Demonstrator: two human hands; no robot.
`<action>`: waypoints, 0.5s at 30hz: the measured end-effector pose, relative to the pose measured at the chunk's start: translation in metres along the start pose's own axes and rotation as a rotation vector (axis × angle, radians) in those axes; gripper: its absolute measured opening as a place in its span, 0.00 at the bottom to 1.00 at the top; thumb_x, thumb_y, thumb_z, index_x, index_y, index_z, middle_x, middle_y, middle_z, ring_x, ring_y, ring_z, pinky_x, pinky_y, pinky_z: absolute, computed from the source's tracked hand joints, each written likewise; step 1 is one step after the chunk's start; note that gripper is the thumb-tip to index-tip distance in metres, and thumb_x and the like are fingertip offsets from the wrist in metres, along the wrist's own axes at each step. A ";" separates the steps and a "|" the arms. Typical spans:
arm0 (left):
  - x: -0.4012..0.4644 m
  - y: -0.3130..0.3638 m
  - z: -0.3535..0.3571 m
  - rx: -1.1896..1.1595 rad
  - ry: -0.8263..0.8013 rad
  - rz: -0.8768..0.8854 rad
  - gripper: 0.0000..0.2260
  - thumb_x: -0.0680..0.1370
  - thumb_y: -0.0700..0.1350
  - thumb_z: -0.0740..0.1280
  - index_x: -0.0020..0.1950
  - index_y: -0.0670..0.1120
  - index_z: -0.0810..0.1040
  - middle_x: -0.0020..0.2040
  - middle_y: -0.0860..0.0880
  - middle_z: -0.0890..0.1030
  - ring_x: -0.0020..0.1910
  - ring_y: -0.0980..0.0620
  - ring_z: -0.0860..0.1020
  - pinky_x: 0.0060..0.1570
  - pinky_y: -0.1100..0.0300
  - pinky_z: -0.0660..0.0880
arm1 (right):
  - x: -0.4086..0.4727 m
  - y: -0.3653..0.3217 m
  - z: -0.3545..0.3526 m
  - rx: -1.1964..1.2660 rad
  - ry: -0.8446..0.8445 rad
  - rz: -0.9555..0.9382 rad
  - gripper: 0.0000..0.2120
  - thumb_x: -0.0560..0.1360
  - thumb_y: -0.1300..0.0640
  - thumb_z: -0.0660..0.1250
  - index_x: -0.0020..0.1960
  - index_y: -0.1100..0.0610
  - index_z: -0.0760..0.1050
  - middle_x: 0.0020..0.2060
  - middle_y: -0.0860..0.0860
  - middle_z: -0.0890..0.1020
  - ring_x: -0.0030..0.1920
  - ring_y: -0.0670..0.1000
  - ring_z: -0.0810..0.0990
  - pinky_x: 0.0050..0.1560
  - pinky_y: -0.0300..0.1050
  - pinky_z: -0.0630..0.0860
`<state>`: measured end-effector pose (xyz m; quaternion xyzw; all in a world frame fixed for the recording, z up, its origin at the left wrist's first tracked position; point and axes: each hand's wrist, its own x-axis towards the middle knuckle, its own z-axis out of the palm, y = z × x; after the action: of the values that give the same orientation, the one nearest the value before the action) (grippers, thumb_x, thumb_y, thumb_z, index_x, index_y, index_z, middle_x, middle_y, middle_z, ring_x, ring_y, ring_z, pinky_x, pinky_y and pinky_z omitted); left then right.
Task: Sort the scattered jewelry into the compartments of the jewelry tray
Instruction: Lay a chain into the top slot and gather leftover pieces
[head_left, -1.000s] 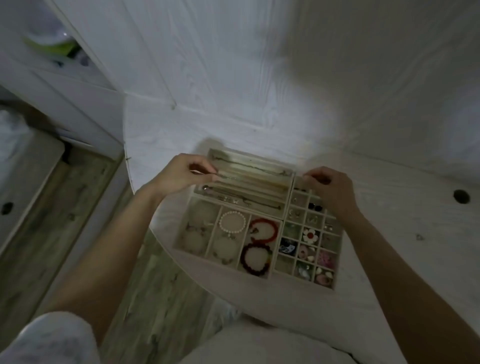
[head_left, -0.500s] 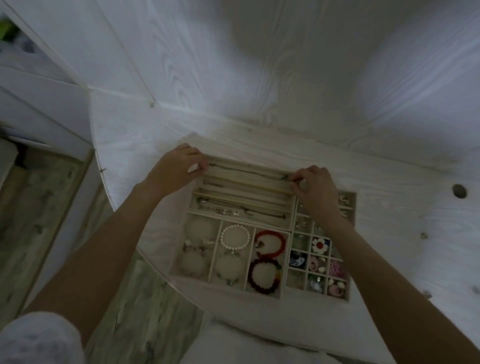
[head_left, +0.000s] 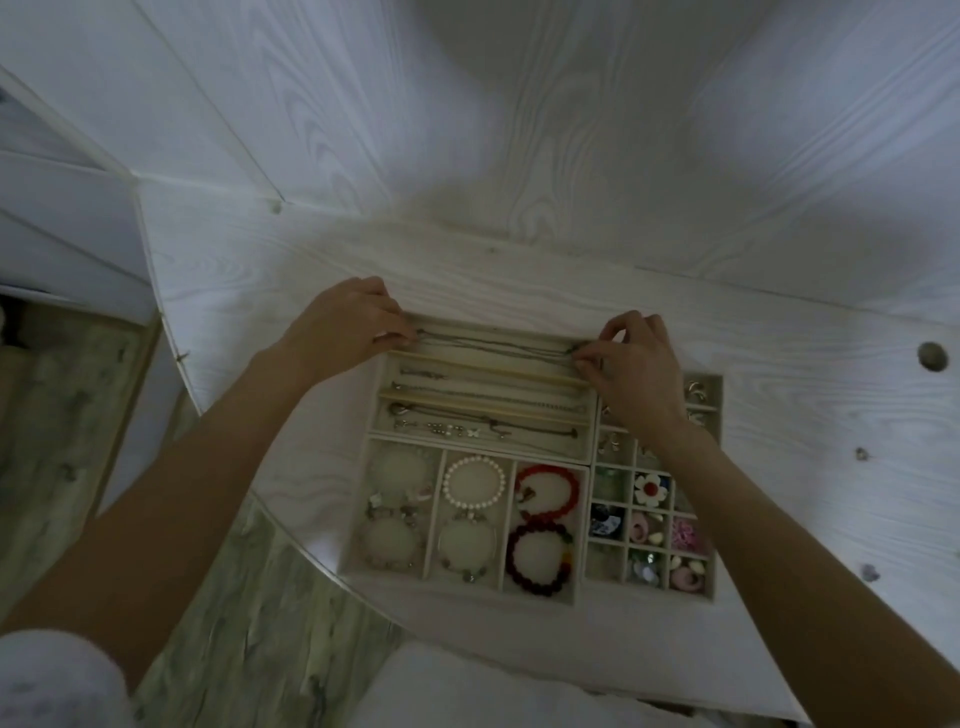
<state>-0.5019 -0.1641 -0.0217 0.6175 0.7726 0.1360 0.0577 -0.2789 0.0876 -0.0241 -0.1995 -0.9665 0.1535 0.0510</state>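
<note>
While each hand pinched one end, left hand (head_left: 343, 325) and right hand (head_left: 636, 361) held a thin necklace (head_left: 493, 344) stretched along the farthest slot of the jewelry tray (head_left: 582, 597) on the bench (head_left: 805, 467), seemingly to lay it untangled.

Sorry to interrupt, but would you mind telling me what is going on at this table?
A person is laying a thin dark necklace into the farthest long slot of a jewelry tray on a white table. The left hand pinches one end and the right hand the other, with the chain stretched between them. The other compartments already hold chains, beaded bracelets and small pieces.
</note>
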 end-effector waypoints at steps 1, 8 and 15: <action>0.000 -0.001 0.000 -0.006 -0.004 -0.003 0.09 0.75 0.49 0.67 0.46 0.48 0.85 0.39 0.50 0.84 0.38 0.46 0.77 0.39 0.56 0.75 | 0.001 0.000 0.000 -0.012 -0.009 -0.014 0.03 0.68 0.58 0.75 0.42 0.56 0.84 0.43 0.56 0.77 0.43 0.60 0.72 0.43 0.48 0.72; 0.001 0.002 0.000 0.047 0.075 -0.153 0.05 0.70 0.44 0.76 0.44 0.47 0.85 0.38 0.48 0.80 0.38 0.46 0.75 0.37 0.56 0.72 | 0.006 -0.007 -0.001 -0.054 -0.027 -0.036 0.04 0.65 0.59 0.77 0.39 0.56 0.84 0.41 0.56 0.77 0.43 0.60 0.73 0.44 0.49 0.73; 0.020 0.006 -0.002 0.098 -0.135 -0.097 0.07 0.63 0.44 0.80 0.37 0.47 0.84 0.34 0.48 0.78 0.35 0.46 0.75 0.35 0.61 0.64 | 0.019 -0.013 -0.001 -0.116 -0.096 -0.065 0.05 0.61 0.63 0.77 0.34 0.57 0.83 0.35 0.56 0.74 0.39 0.60 0.72 0.38 0.47 0.69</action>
<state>-0.5007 -0.1440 -0.0168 0.5892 0.8017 0.0532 0.0857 -0.3014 0.0841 -0.0179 -0.1632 -0.9810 0.1049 -0.0021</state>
